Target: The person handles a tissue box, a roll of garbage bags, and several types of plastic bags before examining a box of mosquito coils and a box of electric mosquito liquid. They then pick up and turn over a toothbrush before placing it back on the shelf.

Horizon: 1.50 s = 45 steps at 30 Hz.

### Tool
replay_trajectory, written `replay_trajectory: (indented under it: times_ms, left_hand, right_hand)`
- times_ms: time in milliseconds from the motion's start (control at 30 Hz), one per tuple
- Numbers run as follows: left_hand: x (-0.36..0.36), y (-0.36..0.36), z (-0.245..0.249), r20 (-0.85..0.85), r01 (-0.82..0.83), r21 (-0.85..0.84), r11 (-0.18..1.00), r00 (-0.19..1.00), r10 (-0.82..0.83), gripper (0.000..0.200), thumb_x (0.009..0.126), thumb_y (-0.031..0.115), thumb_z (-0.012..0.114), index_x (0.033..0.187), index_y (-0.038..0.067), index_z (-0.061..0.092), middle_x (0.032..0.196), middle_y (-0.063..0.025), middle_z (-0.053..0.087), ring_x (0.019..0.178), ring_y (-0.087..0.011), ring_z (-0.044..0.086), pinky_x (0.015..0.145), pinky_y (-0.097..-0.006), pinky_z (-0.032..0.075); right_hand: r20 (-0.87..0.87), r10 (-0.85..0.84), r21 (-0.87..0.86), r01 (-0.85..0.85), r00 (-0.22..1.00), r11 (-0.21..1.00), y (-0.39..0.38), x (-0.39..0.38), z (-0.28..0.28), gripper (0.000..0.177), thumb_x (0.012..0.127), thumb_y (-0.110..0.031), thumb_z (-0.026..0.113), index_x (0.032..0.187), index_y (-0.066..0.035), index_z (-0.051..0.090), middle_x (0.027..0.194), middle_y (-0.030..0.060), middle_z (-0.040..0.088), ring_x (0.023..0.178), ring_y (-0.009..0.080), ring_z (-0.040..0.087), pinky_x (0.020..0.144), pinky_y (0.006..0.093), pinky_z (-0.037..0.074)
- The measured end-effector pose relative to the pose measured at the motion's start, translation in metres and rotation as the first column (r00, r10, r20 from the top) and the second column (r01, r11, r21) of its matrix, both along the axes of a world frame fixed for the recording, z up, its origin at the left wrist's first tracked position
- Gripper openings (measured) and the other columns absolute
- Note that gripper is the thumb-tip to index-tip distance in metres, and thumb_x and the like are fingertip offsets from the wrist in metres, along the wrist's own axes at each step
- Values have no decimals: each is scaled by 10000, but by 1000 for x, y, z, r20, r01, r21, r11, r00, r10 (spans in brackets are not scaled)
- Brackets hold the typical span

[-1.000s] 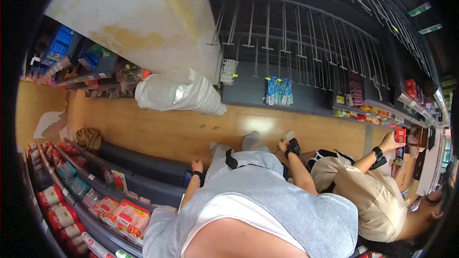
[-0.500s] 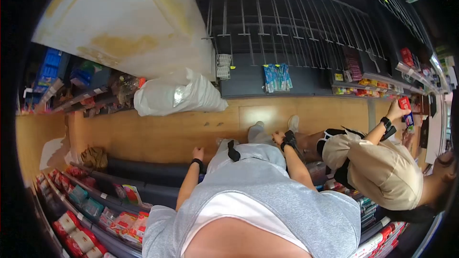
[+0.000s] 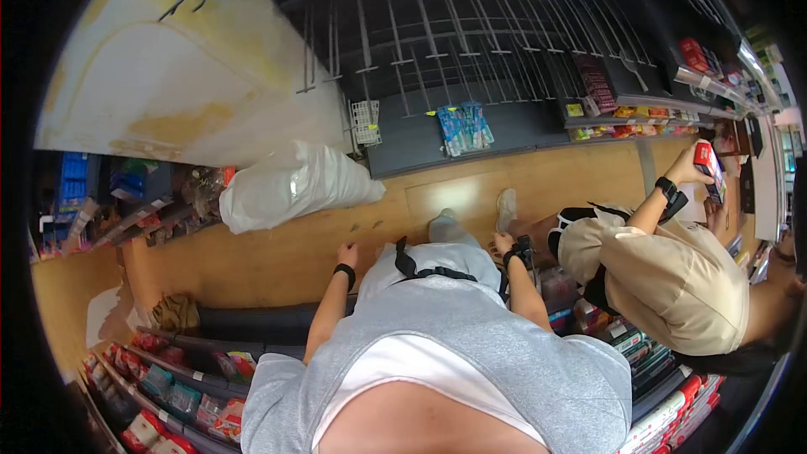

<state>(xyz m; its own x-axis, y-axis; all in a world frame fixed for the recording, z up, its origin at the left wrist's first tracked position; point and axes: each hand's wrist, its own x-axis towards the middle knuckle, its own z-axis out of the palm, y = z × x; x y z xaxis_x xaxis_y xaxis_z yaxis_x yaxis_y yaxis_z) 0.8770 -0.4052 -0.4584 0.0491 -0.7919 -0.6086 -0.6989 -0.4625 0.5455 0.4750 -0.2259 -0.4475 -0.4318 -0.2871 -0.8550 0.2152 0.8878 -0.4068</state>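
Note:
My left hand (image 3: 346,255) hangs beside my hip above the wooden floor, fingers curled in and nothing visible in them. A black band (image 3: 345,271) circles that wrist. On the other side, my right hand (image 3: 503,243) hangs by my thigh with its fingers loosely closed, and no held thing shows. A dark wrist device (image 3: 519,254) is strapped just behind it. Nearest to my right hand is the leg of another person (image 3: 664,277) in a beige shirt. That person's hand (image 3: 688,166) holds a red and white box (image 3: 708,160).
A dark rack with metal hooks (image 3: 471,25) stands ahead, with blue packets (image 3: 464,129) on its bottom shelf. A white plastic bag (image 3: 294,187) lies on the floor near a stained white panel (image 3: 168,92). Stocked shelves (image 3: 193,374) run close behind me.
My view has shifted, so the rack and white bag sit further left. Both my hands stay low at my sides. The other person's box has turned in their hand.

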Motion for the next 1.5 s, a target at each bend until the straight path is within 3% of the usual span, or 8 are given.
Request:
replay_trajectory:
  times_ms: [167, 233, 800, 900, 967, 1233, 1400, 1500]
  left_hand:
    - [-22, -8, -12, -17, -61, 72, 996, 998, 62, 365, 744, 245, 506, 965, -43, 535, 940, -208, 563, 895, -294, 533, 780, -338, 402]
    - [-22, -14, -37, -74, -33, 72, 997, 997, 39, 286, 764, 232, 494, 988, 60, 454, 659, -61, 468, 537, -148, 438, 441, -296, 366]
    - [-51, -1, 2, -17, -402, 209, 892, 910, 414, 279, 739, 290, 516, 904, 68, 479, 578, -27, 455, 489, -144, 438, 416, -286, 358]
    - [-42, -1, 9, 57, -452, 258, 854, 889, 454, 277, 747, 267, 499, 942, 72, 475, 651, -52, 477, 545, -164, 465, 443, -330, 376]
    - [-35, -11, 6, 47, -414, 301, 859, 906, 421, 289, 751, 259, 494, 970, 72, 468, 696, -64, 486, 575, -176, 475, 463, -347, 385]
    - [-47, -99, -3, -65, -247, 358, 901, 956, 288, 332, 735, 284, 517, 990, 85, 438, 829, -64, 462, 690, -214, 475, 557, -366, 402]
    - [-68, -168, -30, -176, 163, 121, 979, 974, -140, 370, 751, 287, 510, 1039, 71, 424, 912, -80, 502, 753, -195, 495, 601, -338, 408]
    - [-109, -173, 34, -226, 165, 46, 985, 963, -150, 287, 719, 236, 553, 855, -15, 524, 693, -111, 557, 613, -182, 533, 577, -296, 433]
  right_hand:
    - [-20, -52, -47, 51, 998, 998, 0, -32, -10, 337, 779, -287, 459, 1023, -56, 476, 731, 123, 596, 569, 198, 548, 454, 308, 427]
    - [-50, -36, -55, 34, 998, 998, 2, -47, -24, 324, 774, -276, 462, 998, -43, 491, 726, 128, 596, 573, 201, 553, 443, 308, 425]
    - [-450, 60, -169, -151, 891, 974, -8, -98, -41, 346, 700, -301, 494, 832, -2, 609, 789, 153, 610, 745, 252, 578, 682, 324, 439]
    - [-486, 356, 117, -345, 798, 931, -10, -90, -45, 335, 729, -295, 481, 865, -9, 592, 756, 146, 607, 675, 247, 584, 603, 334, 461]
    - [-180, 20, -17, -23, 983, 1000, -22, -73, -19, 322, 761, -291, 464, 884, -10, 560, 721, 137, 599, 588, 231, 578, 490, 330, 462]
    - [-183, -56, -81, 41, 982, 996, -8, -36, -51, 370, 788, -299, 448, 1030, -19, 449, 703, 127, 591, 558, 211, 562, 452, 324, 437]
    - [-35, -246, 2, 246, 969, 969, -20, -5, 1, 353, 777, -257, 441, 1039, -21, 462, 731, 110, 601, 565, 201, 563, 458, 316, 430]
    - [-108, -330, -46, 327, 938, 944, -30, 22, -14, 319, 767, -248, 451, 986, -19, 490, 701, 105, 602, 527, 182, 555, 413, 300, 416]
